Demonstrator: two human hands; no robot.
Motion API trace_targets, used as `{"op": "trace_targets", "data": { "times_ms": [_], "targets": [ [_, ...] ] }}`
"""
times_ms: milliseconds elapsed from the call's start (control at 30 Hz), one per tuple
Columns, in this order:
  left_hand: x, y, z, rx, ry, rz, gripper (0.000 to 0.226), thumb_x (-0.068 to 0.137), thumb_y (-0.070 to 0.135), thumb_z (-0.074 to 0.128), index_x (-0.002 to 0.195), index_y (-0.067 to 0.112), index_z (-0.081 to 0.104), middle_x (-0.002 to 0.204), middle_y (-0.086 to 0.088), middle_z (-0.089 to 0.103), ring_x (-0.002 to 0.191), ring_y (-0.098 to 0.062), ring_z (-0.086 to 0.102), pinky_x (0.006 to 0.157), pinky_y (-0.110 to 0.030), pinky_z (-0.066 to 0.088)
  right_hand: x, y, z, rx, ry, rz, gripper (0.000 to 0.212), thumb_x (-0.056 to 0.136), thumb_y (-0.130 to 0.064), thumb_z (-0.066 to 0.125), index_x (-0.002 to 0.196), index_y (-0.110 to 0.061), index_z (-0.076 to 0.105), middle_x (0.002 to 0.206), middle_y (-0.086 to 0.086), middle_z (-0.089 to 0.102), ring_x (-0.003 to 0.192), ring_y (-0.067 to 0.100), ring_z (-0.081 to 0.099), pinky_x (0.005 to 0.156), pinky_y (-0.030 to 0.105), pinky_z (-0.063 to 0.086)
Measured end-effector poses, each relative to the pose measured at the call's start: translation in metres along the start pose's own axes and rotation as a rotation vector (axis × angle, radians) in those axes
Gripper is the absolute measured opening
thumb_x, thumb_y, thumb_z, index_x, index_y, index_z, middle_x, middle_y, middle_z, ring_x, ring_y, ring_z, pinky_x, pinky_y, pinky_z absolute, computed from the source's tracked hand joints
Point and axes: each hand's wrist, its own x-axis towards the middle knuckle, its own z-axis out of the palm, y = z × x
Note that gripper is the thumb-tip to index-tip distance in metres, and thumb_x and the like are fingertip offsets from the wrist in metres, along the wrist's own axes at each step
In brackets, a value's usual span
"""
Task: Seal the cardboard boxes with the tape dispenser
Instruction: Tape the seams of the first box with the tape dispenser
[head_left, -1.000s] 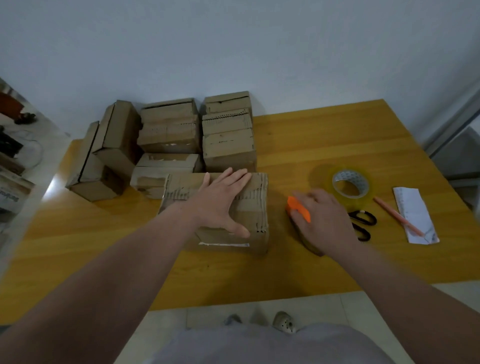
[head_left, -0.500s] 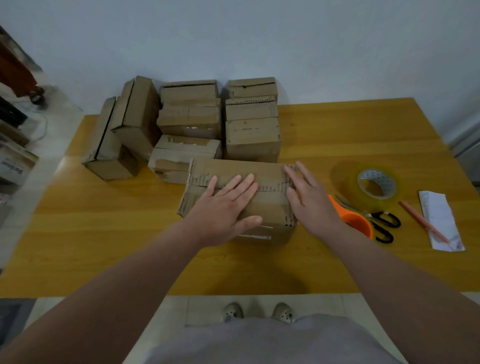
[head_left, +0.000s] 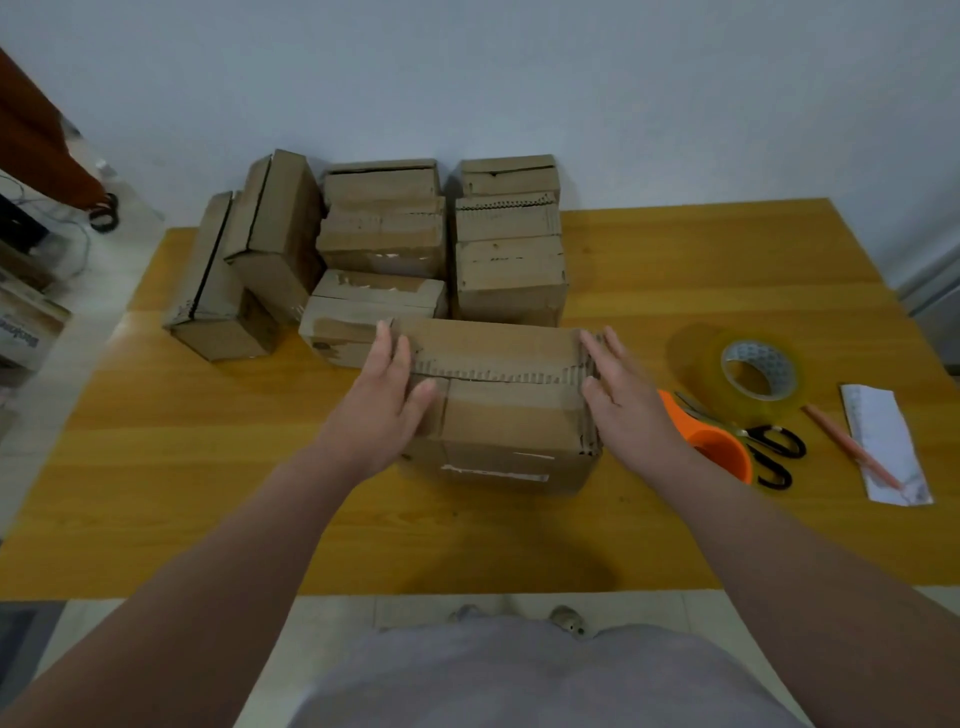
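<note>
A brown cardboard box (head_left: 509, 410) lies in the middle of the wooden table, its top flaps meeting along a ragged seam. My left hand (head_left: 387, 400) presses flat against the box's left end, fingers straight, thumb on top. My right hand (head_left: 618, 389) presses flat against the right end, fingers straight. The orange tape dispenser (head_left: 711, 441) lies on the table just right of my right wrist, untouched. A roll of clear tape (head_left: 753, 374) lies further right.
Several more cardboard boxes (head_left: 384, 234) are stacked behind, against the wall. Black-handled scissors (head_left: 769, 447), a pencil (head_left: 852, 452) and a folded paper (head_left: 883, 436) lie at the right. The table's front edge (head_left: 363, 592) is near my body.
My right hand left the orange dispenser and came to the box's right end. My left hand slid from the box top to its left end. The box now sits squarer.
</note>
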Motion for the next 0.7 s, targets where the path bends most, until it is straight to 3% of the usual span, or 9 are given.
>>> {"op": "trace_targets", "data": {
  "times_ms": [133,267,400,467,533,600,700],
  "targets": [
    [0.008,0.000,-0.003,-0.358,0.043,-0.178,0.067,0.103,0.041,0.031,0.154,0.018,-0.006,0.160,-0.003,0.011,0.146,-0.026,0.016,0.114,-0.037,0.021,0.000,-0.010,0.016,0.542,-0.024,0.262,0.066,0.106,-0.026,0.035,0.149,-0.043,-0.012,0.162,-0.007,0.006,0.145,0.025,0.021,0.116,0.051,0.026],
    [0.016,-0.003,-0.002,-0.517,0.075,-0.292,0.061,0.103,0.040,0.036,0.155,0.022,0.009,0.159,-0.001,0.018,0.144,-0.025,0.020,0.115,-0.040,0.022,0.004,-0.004,0.014,0.793,-0.013,0.486,0.062,0.104,-0.041,0.034,0.153,-0.039,-0.005,0.159,-0.002,0.022,0.141,0.029,0.031,0.114,0.053,0.030],
    [0.026,0.008,-0.004,-0.463,0.007,-0.214,0.053,0.101,0.037,0.042,0.150,0.026,0.025,0.147,0.001,0.039,0.133,-0.025,0.038,0.103,-0.037,0.036,0.007,0.000,-0.001,0.675,-0.112,0.528,0.065,0.102,-0.047,0.034,0.154,-0.033,-0.001,0.155,-0.001,0.029,0.137,0.029,0.038,0.110,0.053,0.035],
    [0.033,0.022,-0.006,-0.382,-0.033,-0.171,0.056,0.100,0.039,0.043,0.151,0.025,0.024,0.149,0.000,0.039,0.133,-0.025,0.039,0.103,-0.037,0.036,0.004,0.002,-0.013,0.580,-0.064,0.566,0.063,0.102,-0.048,0.036,0.154,-0.036,0.003,0.139,0.000,0.042,0.117,0.031,0.051,0.088,0.051,0.048],
    [0.042,0.040,-0.007,-0.232,-0.042,-0.107,0.058,0.100,0.040,0.044,0.151,0.025,0.023,0.150,-0.003,0.038,0.135,-0.027,0.037,0.104,-0.035,0.033,-0.003,0.008,-0.025,0.520,0.039,0.619,0.054,0.101,-0.049,0.038,0.149,-0.034,0.019,0.121,0.005,0.048,0.097,0.030,0.056,0.071,0.044,0.050],
    [0.054,0.055,-0.006,-0.021,-0.010,-0.039,0.062,0.099,0.043,0.044,0.152,0.024,0.020,0.147,-0.011,0.039,0.133,-0.030,0.036,0.105,-0.035,0.032,-0.010,0.018,-0.032,0.501,0.125,0.650,0.047,0.100,-0.050,0.040,0.141,-0.027,0.034,0.111,0.005,0.050,0.094,0.030,0.057,0.076,0.048,0.054],
    [0.071,0.074,-0.003,0.178,0.035,0.021,0.068,0.097,0.048,0.043,0.154,0.023,0.015,0.142,-0.016,0.037,0.132,-0.035,0.035,0.109,-0.042,0.032,-0.016,0.029,-0.037,0.483,0.196,0.663,0.051,0.097,-0.054,0.043,0.134,-0.019,0.044,0.121,0.006,0.050,0.102,0.031,0.056,0.076,0.045,0.056]
  ]
}}
